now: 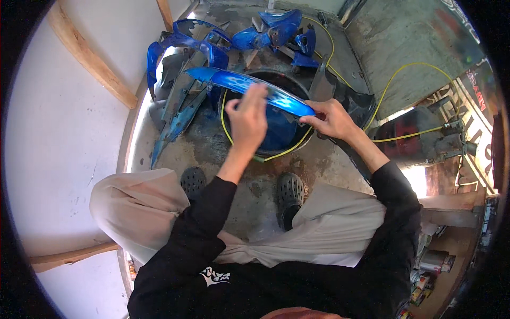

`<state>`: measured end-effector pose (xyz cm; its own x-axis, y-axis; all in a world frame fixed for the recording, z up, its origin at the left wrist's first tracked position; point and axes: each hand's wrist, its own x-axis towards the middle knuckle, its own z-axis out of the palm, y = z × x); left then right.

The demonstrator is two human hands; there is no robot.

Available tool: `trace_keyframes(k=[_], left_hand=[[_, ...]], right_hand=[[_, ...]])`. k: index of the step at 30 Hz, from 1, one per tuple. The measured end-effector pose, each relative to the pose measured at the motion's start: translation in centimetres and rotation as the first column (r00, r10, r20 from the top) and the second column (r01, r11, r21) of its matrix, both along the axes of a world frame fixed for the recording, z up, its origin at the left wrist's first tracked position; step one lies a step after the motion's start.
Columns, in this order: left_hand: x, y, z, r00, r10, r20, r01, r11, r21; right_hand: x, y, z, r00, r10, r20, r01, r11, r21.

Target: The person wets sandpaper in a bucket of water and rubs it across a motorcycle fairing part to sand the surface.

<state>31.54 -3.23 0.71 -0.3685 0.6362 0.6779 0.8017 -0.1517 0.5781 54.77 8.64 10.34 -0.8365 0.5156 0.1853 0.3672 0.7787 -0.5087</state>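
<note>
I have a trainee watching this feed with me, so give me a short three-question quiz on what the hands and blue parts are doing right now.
1. True or false: the right hand grips one end of the long blue panel.
2. Where is the left hand? A) on a shoe B) flat on the panel's middle C) on the yellow hose
3. What lies directly below the held panel?

Key:
1. True: its fingers close on the panel's near end.
2. B: it rests on the panel, not closed round it.
3. A round dark basin with a blue inside, ringed by the yellow hose. More blue panels are piled behind it.
</note>
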Motion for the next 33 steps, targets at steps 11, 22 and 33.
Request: trace_keyframes(k=[11,22,33], left_hand=[[6.4,-2.3,2.0,0.969,-0.227,-0.1,0.225,0.974,-0.026],[4.7,-2.0,1.3,0.997,-0.076,-0.018,0.075,0.997,-0.032],[5.6,-2.7,0.7,0.985,-0.16,0.058,0.16,0.987,0.003]], right_hand=[[0.9,0.2,-0.6,1.0,0.02,0.017,-0.02,1.0,0.001],[0.4,0.0,-0.5,1.0,0.017,0.011,-0.018,0.998,0.053],[0.4,0.0,-0.7,0.998,0.046,0.033,-0.048,0.997,0.053]])
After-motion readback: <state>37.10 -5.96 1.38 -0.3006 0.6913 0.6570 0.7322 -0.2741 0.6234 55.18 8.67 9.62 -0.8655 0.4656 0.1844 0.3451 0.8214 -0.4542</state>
